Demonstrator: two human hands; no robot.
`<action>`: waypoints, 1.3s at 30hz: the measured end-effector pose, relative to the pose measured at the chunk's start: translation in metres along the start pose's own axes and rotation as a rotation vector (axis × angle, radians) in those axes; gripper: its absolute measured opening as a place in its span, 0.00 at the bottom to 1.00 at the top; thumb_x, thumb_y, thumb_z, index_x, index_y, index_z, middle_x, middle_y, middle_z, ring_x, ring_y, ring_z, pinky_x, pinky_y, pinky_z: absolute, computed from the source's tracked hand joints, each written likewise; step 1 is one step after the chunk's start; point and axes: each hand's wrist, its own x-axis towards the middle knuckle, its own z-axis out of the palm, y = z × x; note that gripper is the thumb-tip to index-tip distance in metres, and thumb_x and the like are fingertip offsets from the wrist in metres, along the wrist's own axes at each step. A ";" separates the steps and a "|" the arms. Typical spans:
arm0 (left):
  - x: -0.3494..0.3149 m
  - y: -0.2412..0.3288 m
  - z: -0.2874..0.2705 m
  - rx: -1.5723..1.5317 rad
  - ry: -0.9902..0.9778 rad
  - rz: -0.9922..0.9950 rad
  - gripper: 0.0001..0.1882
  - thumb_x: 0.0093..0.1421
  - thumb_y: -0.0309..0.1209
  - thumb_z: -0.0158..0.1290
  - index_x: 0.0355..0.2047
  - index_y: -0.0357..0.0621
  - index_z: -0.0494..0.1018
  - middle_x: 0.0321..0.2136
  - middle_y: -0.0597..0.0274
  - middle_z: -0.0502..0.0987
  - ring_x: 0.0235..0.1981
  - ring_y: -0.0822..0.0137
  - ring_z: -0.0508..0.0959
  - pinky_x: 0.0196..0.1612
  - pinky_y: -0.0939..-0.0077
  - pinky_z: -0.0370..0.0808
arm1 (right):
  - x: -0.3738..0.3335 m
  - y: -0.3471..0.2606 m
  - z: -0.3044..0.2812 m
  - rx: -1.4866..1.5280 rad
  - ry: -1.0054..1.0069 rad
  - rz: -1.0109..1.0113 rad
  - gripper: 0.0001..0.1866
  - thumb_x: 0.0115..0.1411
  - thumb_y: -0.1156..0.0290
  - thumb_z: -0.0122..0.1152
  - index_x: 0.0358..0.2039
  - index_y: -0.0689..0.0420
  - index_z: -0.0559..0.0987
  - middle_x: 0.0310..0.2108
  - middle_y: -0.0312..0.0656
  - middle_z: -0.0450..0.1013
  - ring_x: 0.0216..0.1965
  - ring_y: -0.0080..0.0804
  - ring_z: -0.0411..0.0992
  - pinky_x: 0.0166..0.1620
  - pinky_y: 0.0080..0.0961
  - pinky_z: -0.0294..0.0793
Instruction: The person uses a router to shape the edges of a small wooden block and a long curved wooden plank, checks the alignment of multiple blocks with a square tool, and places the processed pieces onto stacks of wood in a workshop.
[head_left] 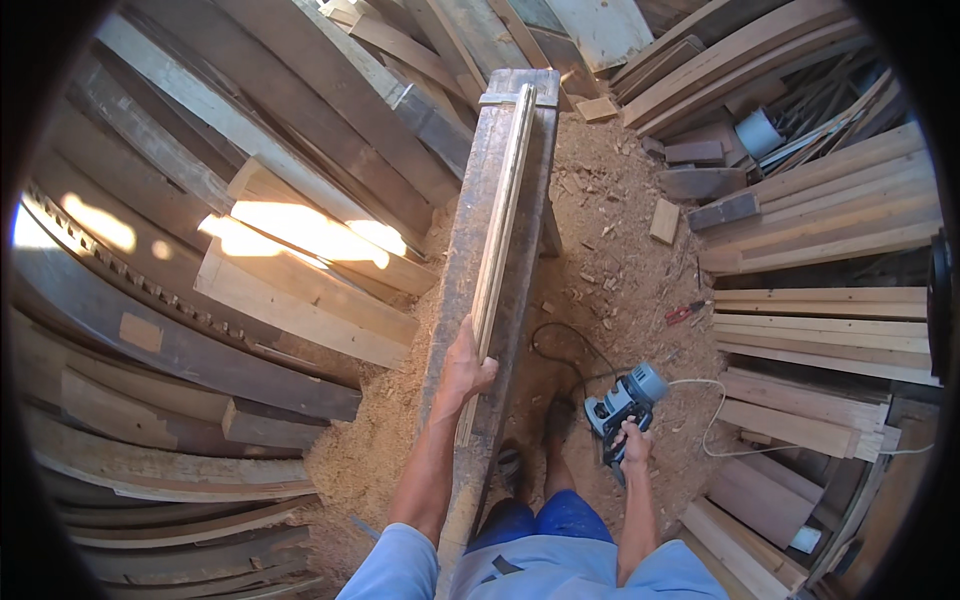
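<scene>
A long, narrow wooden strip (503,215) with a grooved, moulded edge lies lengthwise on a worn, dark wooden bench (468,215). My left hand (468,365) is closed around the near part of this strip, with the thumb on its right side. Off to the bench's right, my right hand (634,445) grips the handle of a blue-grey electric router (625,395), held above the floor and apart from the strip. The router's cutting end cannot be made out.
A pale cord (715,420) runs right from near the router; a dark cord (560,335) loops beside the bench. Red-handled pliers (684,313) and a wood block (664,221) lie on the shavings-covered floor (600,270). Stacked boards (300,305) crowd both sides.
</scene>
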 end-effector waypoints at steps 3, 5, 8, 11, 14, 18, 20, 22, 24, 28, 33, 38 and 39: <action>0.002 0.004 0.002 -0.003 -0.035 0.017 0.46 0.48 0.28 0.56 0.68 0.28 0.52 0.52 0.27 0.73 0.54 0.35 0.75 0.60 0.55 0.72 | -0.003 -0.009 0.003 -0.024 -0.018 -0.027 0.07 0.59 0.77 0.59 0.37 0.51 0.73 0.19 0.33 0.67 0.17 0.23 0.67 0.19 0.25 0.70; 0.001 -0.017 0.007 -0.004 0.042 0.139 0.48 0.48 0.29 0.57 0.69 0.29 0.51 0.54 0.26 0.71 0.56 0.35 0.73 0.61 0.55 0.71 | -0.007 -0.007 0.011 -0.026 -0.048 -0.021 0.08 0.59 0.77 0.59 0.38 0.52 0.73 0.19 0.33 0.67 0.16 0.23 0.67 0.19 0.25 0.70; 0.002 -0.022 0.025 0.140 0.056 0.159 0.51 0.51 0.33 0.60 0.72 0.37 0.47 0.62 0.25 0.61 0.64 0.33 0.65 0.67 0.51 0.62 | -0.021 -0.010 0.016 -0.035 -0.078 -0.066 0.08 0.59 0.77 0.60 0.38 0.53 0.73 0.20 0.33 0.68 0.16 0.22 0.67 0.19 0.24 0.70; -0.011 -0.003 0.058 0.372 0.114 0.097 0.54 0.52 0.39 0.64 0.74 0.43 0.45 0.68 0.25 0.50 0.68 0.29 0.56 0.69 0.42 0.54 | -0.047 -0.012 0.018 -0.071 -0.134 -0.128 0.10 0.59 0.75 0.60 0.40 0.52 0.73 0.20 0.33 0.68 0.17 0.23 0.68 0.20 0.24 0.70; -0.019 0.002 0.082 0.544 0.194 0.117 0.56 0.55 0.50 0.63 0.75 0.45 0.44 0.71 0.28 0.44 0.70 0.27 0.51 0.70 0.34 0.47 | -0.096 -0.027 0.033 -0.117 -0.208 -0.226 0.12 0.59 0.75 0.60 0.44 0.54 0.73 0.22 0.33 0.68 0.19 0.22 0.68 0.22 0.23 0.70; -0.012 -0.028 0.081 0.402 0.307 0.135 0.50 0.62 0.56 0.54 0.75 0.46 0.45 0.72 0.32 0.45 0.73 0.36 0.48 0.72 0.35 0.39 | -0.167 -0.034 0.050 -0.172 -0.276 -0.372 0.16 0.59 0.77 0.58 0.48 0.62 0.73 0.23 0.34 0.69 0.20 0.20 0.68 0.25 0.21 0.69; -0.024 -0.064 0.083 0.351 0.224 0.018 0.46 0.64 0.55 0.51 0.74 0.45 0.48 0.73 0.32 0.44 0.74 0.35 0.44 0.72 0.36 0.36 | -0.194 -0.028 0.045 -0.184 -0.321 -0.420 0.18 0.59 0.76 0.58 0.51 0.63 0.73 0.23 0.34 0.70 0.21 0.19 0.68 0.26 0.21 0.70; -0.030 -0.070 0.072 0.298 0.128 -0.045 0.44 0.66 0.55 0.48 0.74 0.44 0.49 0.73 0.32 0.43 0.75 0.36 0.40 0.72 0.36 0.33 | -0.228 -0.022 0.043 -0.191 -0.318 -0.472 0.19 0.59 0.76 0.59 0.52 0.64 0.73 0.23 0.34 0.70 0.21 0.19 0.68 0.26 0.21 0.70; -0.040 -0.057 0.060 0.248 -0.017 -0.075 0.43 0.67 0.56 0.46 0.74 0.45 0.50 0.73 0.31 0.41 0.75 0.36 0.37 0.72 0.37 0.30 | -0.256 -0.018 0.042 -0.194 -0.315 -0.513 0.20 0.59 0.76 0.60 0.52 0.64 0.72 0.23 0.34 0.71 0.21 0.19 0.69 0.27 0.21 0.71; -0.039 -0.052 0.043 0.233 -0.075 -0.130 0.43 0.67 0.57 0.45 0.74 0.46 0.49 0.74 0.33 0.37 0.75 0.38 0.30 0.71 0.37 0.26 | -0.286 -0.001 0.045 -0.216 -0.363 -0.516 0.21 0.59 0.75 0.62 0.52 0.64 0.72 0.25 0.35 0.72 0.23 0.20 0.70 0.29 0.22 0.72; -0.038 -0.052 0.039 0.190 -0.107 -0.127 0.44 0.66 0.58 0.45 0.74 0.47 0.49 0.74 0.34 0.33 0.75 0.39 0.27 0.71 0.36 0.24 | -0.287 0.030 0.053 -0.165 -0.381 -0.481 0.18 0.59 0.76 0.64 0.50 0.62 0.74 0.26 0.35 0.73 0.24 0.19 0.70 0.29 0.21 0.72; -0.035 -0.051 0.038 0.223 -0.157 -0.145 0.44 0.67 0.58 0.44 0.75 0.50 0.45 0.74 0.33 0.33 0.75 0.35 0.26 0.70 0.34 0.24 | -0.281 0.062 0.059 -0.296 -0.404 -0.533 0.18 0.60 0.76 0.63 0.50 0.62 0.72 0.26 0.35 0.73 0.24 0.19 0.70 0.30 0.22 0.72; -0.034 -0.050 0.036 0.233 -0.162 -0.154 0.44 0.67 0.58 0.44 0.75 0.50 0.45 0.74 0.32 0.33 0.74 0.35 0.26 0.70 0.34 0.24 | -0.287 0.063 0.065 -0.307 -0.400 -0.530 0.18 0.60 0.76 0.63 0.50 0.63 0.72 0.26 0.34 0.73 0.25 0.18 0.70 0.30 0.21 0.72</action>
